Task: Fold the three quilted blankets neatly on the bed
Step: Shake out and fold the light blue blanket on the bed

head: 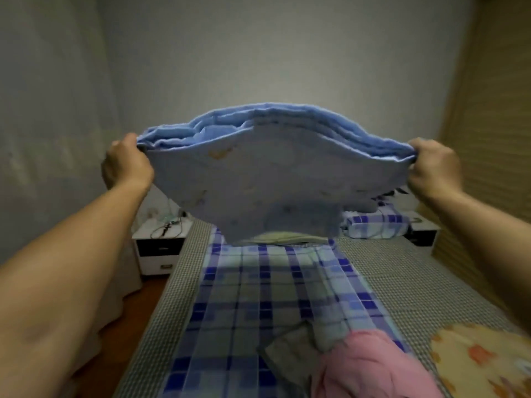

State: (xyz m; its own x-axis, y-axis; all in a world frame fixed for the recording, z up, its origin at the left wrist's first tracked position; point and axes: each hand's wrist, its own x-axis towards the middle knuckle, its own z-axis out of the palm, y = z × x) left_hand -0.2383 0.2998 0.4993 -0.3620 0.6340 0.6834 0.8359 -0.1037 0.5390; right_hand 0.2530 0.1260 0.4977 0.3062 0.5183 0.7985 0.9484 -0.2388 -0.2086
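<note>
Bed with a grey checked mattress cover [388,271] fills the lower part of the view, and a long blue and white plaid quilted blanket [258,297] lies spread along its middle. Above it hangs the light blue quilted blanket with small printed figures [258,179], already doubled into several layers and stretched between both hands. A pink soft blanket [370,366] is crumpled at the near edge, beside a yellow flowered cloth [482,360]. A white bedside cabinet with a dark drawer [159,248] stands at the far left. The left hand [126,163] has its fingers curled tight round the left corner of the layers; the right hand [434,165] pinches the right corner in the same way. To fold well, I think both corners should stay level and the layers aligned before lowering the blanket flat on the bed
</note>
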